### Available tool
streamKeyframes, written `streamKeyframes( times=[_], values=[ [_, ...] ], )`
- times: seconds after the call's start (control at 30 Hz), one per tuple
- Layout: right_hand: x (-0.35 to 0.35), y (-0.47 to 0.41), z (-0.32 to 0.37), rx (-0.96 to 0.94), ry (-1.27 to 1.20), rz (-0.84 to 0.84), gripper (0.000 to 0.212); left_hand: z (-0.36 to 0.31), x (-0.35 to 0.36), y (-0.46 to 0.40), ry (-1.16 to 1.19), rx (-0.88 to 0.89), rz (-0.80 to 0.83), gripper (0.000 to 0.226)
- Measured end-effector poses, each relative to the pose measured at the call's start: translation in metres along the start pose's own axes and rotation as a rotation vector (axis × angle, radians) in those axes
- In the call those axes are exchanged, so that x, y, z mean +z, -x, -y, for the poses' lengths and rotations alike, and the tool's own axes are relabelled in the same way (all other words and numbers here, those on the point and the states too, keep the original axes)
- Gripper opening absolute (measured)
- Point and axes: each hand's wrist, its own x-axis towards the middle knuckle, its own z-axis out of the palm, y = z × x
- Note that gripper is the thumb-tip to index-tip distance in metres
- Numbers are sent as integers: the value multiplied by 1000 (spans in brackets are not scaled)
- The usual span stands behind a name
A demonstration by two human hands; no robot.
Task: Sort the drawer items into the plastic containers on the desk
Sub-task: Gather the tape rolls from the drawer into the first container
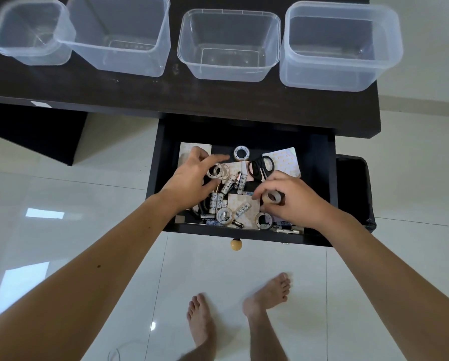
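Note:
The open black drawer (163, 157) holds several clear tape rolls, white batteries (228, 185), black scissors (261, 165) and patterned paper packets (283, 156). My left hand (192, 175) is inside the drawer at its left, fingers closed around a tape roll (215, 171) with a second roll touching it. My right hand (293, 201) is at the drawer's right, gripping another tape roll (272, 198). Loose tape rolls lie at the back (241, 153) and near the front (224, 215) (263, 220). Several empty clear plastic containers (229, 45) stand in a row on the dark desk (140, 92).
A round wooden knob (235, 244) sticks out from the drawer front. A black bin (353, 194) stands right of the drawer. My bare feet (267, 293) are on the white tiled floor below the drawer. The desk's right edge ends near the rightmost container (340, 48).

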Motion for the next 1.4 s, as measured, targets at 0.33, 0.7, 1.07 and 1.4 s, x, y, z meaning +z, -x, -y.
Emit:
streamKeyframes(
  times=[0.33, 0.7, 1.07, 1.4],
  values=[
    [-2, 0, -2, -15, 119, 206, 35, -2, 3, -14, -97, -4, 78, 51],
    [-4, -6, 5, -32, 299, 376, 50, -5, -5, -6, 8, 10, -2, 46],
    [-1, -10, 0, -57, 356, 395, 28, -6, -17, 15, -160, 255, 483, 48],
    [-11, -9, 3, 70, -75, 15, 30, -12, -6, 13, -275, 378, 515, 53]
  ],
)
